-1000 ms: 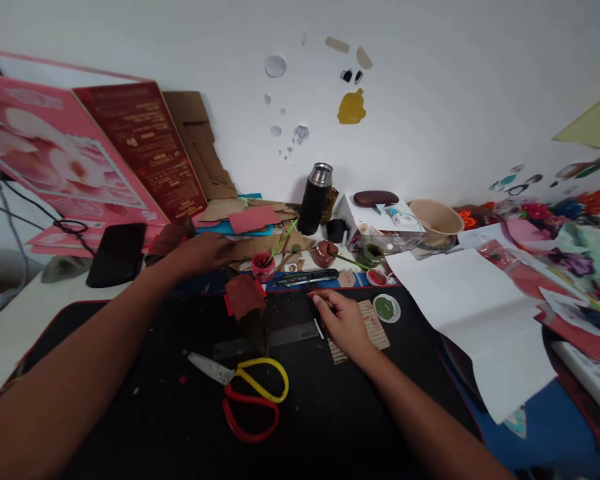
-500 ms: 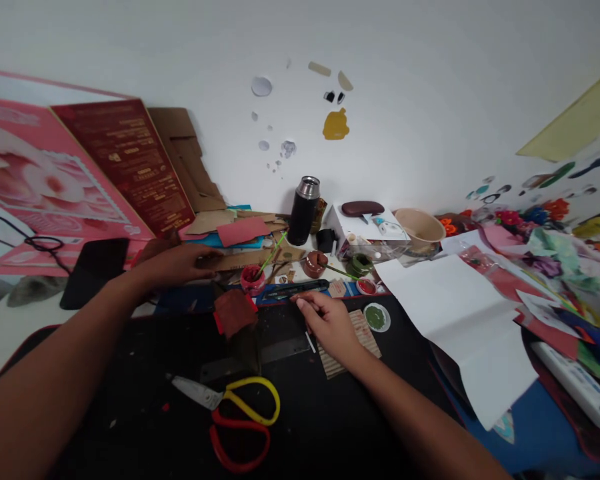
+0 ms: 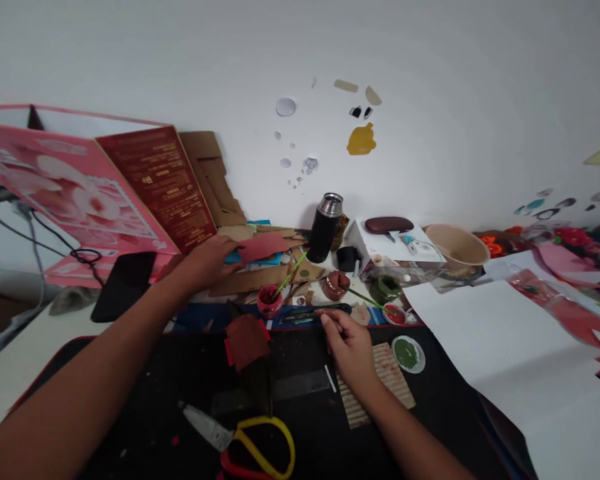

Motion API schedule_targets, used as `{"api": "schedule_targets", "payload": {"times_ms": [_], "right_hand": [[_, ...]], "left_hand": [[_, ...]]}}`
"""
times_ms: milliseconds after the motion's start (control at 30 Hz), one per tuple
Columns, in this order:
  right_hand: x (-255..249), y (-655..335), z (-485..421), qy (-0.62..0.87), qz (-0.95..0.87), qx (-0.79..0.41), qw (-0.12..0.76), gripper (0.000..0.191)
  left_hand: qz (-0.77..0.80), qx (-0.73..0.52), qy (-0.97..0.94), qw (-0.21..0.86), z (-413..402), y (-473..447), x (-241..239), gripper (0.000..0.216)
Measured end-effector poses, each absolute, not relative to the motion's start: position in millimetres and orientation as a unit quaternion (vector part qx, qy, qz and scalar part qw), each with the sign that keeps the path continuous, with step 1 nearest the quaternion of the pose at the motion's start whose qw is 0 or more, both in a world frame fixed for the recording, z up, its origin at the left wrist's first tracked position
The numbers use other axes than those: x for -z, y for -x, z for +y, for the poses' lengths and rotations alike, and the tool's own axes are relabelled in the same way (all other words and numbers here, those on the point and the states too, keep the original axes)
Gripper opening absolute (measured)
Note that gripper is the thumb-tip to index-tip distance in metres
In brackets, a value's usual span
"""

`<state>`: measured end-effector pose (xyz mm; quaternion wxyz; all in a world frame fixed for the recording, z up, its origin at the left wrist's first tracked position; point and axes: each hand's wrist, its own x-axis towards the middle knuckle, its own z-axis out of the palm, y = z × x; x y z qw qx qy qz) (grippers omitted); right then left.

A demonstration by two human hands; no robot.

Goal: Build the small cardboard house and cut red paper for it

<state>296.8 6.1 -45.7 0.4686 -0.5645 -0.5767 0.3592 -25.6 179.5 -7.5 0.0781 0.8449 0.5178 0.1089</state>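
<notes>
While the left hand [image 3: 211, 263] is outstretched, the right [image 3: 353, 345] (nearer) curls.

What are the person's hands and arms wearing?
No gloves: the left hand and right hand are both bare. The left arm and right arm show no sleeves, and I see no watch or bracelet on either wrist. The fingers are too blurry to rule out a small ring.

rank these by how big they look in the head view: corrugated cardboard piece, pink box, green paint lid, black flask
1. pink box
2. corrugated cardboard piece, though partly covered by the right hand
3. black flask
4. green paint lid
</notes>
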Motion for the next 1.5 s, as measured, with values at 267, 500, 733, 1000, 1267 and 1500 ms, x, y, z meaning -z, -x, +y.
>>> {"api": "schedule_targets", "payload": {"times_ms": [267,500,733,1000,1267,1500], "right_hand": [[47.8,-296.8,5.8,0.561,-0.608,-0.330,0.454,0.039],[49.4,-296.1,6.3,0.553,-0.629,-0.328,0.438,0.034],[52.3,-296.4,5.7,0.547,-0.640,-0.318,0.436,0.033],[54.8,-297.0,5.3,0.537,-0.658,-0.309,0.428,0.031],[51.6,-298.1,4.4,0.548,-0.662,-0.296,0.418,0.035],[53.6,-298.0,3.4,0.546,-0.657,-0.306,0.420,0.037]], "left_hand": [[0.515,-0.073,-0.854,0.025,211.3,-5.9,23.9,0.075],[0.519,-0.115,-0.844,0.070,214.0,-5.0,19.0,0.078],[0.584,-0.274,-0.695,0.317,195.2,22.2,-9.7,0.090],[0.612,-0.304,-0.653,0.328,155.7,49.8,-38.2,0.090],[0.601,-0.248,-0.747,0.140,142.5,47.6,-23.3,0.082],[0.563,-0.233,-0.793,0.001,100.4,24.1,-28.2,0.080]]}}
